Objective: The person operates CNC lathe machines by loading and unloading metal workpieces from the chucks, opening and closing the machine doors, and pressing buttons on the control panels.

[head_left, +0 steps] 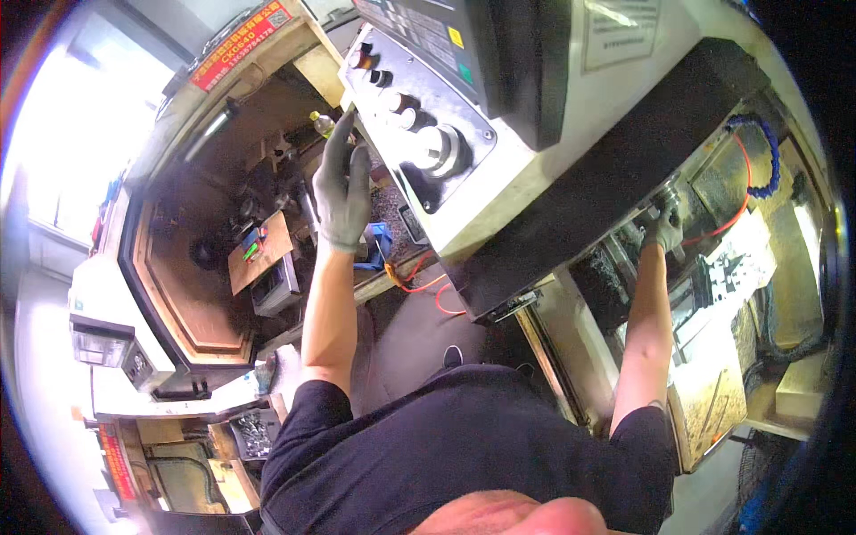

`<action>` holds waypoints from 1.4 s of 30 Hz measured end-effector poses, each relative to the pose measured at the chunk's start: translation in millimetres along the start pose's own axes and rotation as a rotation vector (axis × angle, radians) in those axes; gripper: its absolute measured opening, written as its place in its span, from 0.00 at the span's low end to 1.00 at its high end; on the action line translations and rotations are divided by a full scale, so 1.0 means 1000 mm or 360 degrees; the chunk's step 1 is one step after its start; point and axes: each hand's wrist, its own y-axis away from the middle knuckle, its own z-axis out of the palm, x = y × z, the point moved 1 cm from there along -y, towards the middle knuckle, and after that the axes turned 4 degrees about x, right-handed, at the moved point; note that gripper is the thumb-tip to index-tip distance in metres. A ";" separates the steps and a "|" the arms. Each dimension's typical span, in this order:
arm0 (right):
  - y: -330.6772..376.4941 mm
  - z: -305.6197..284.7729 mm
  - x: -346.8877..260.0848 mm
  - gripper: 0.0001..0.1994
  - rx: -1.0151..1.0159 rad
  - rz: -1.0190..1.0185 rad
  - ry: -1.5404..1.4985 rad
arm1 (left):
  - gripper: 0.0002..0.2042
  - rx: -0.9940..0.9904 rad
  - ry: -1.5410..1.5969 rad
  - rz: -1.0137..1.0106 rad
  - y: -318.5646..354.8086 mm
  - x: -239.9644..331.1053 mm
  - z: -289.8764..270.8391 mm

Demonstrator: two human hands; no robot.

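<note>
My left hand (pixel 343 198), in a grey glove, is raised beside the left edge of the machine's control panel (pixel 455 111). Its fingers stretch upward and apart from the thumb, holding nothing. A round handwheel (pixel 435 150) and several knobs stick out of the panel to the right of that hand. Reaching into the machine bay at the right, my gloved right hand (pixel 663 232) has its fingers bent around or against the metal parts by the spindle (pixel 664 198). What it grips is too small and dark to make out.
A dark screen housing (pixel 535 80) juts out above the panel. Orange air hose (pixel 747 178) and blue segmented coolant hose (pixel 769 169) curve through the right bay. At left stands another open machine with a board (pixel 261 252) inside, and a tray of metal parts (pixel 254 432) lies below.
</note>
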 end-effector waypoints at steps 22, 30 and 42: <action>0.023 -0.002 -0.028 0.15 0.0169 0.0065 -0.0334 | 0.18 -0.0186 0.0394 -0.0301 -0.020 -0.048 0.045; 0.019 -0.028 -0.031 0.18 -0.0024 0.0113 0.0060 | 0.21 -0.0458 0.0492 0.0102 -0.017 -0.052 0.050; 0.285 -0.295 0.020 0.14 -0.0141 0.1065 -0.0739 | 0.19 -0.0529 0.0454 0.0544 -0.020 -0.038 0.040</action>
